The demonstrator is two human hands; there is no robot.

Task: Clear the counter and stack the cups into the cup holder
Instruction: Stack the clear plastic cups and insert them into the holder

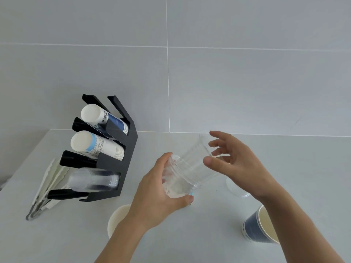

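My left hand [157,192] grips the base of a stack of clear plastic cups [187,170], tilted with the mouth up and to the right. My right hand [233,162] hovers at the rim of that stack, fingers spread, thumb touching the cup wall. The black cup holder [114,162] stands on the counter at the left with three slanted slots: dark blue paper cups [106,118] on top, white and light blue paper cups [96,145] in the middle, clear cups [93,180] at the bottom.
On the white counter a cream paper cup [116,219] stands under my left forearm. A dark blue paper cup [260,227] lies on its side at the right. A clear cup [237,188] shows behind my right wrist. Wrapped straws and tongs [45,188] lie left of the holder.
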